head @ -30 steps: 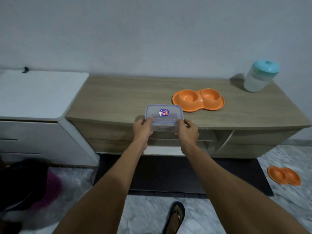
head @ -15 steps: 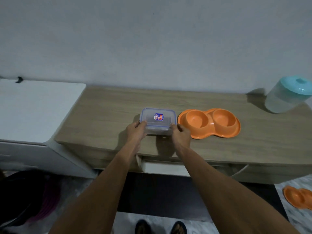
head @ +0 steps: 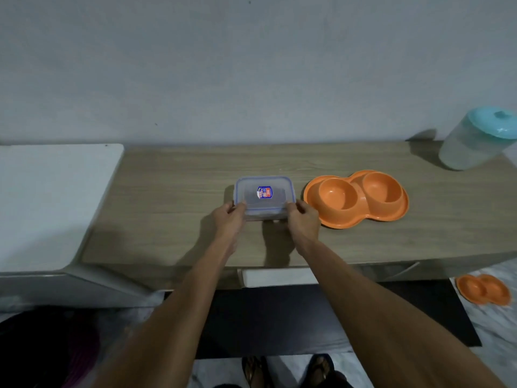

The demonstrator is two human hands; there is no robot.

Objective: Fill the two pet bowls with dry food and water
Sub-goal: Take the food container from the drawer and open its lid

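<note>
A clear lidded food container [head: 264,196] with a blue rim and a small sticker rests on the wooden cabinet top [head: 173,197]. My left hand [head: 228,221] grips its near-left corner and my right hand [head: 302,221] grips its near-right corner. Just right of it lies an orange double pet bowl [head: 355,198], both cups empty. A translucent jug with a teal lid [head: 477,140] stands at the far right of the top.
A white cabinet [head: 53,197] adjoins on the left. A second orange double bowl [head: 483,289] lies on the marble floor at right, beside a dark mat [head: 279,317]. A dark and pink object [head: 47,351] sits at lower left.
Both hands carried the container forward from the cabinet's front edge and set it down on the top, left of the orange bowl. I have stepped closer to the cabinet.
</note>
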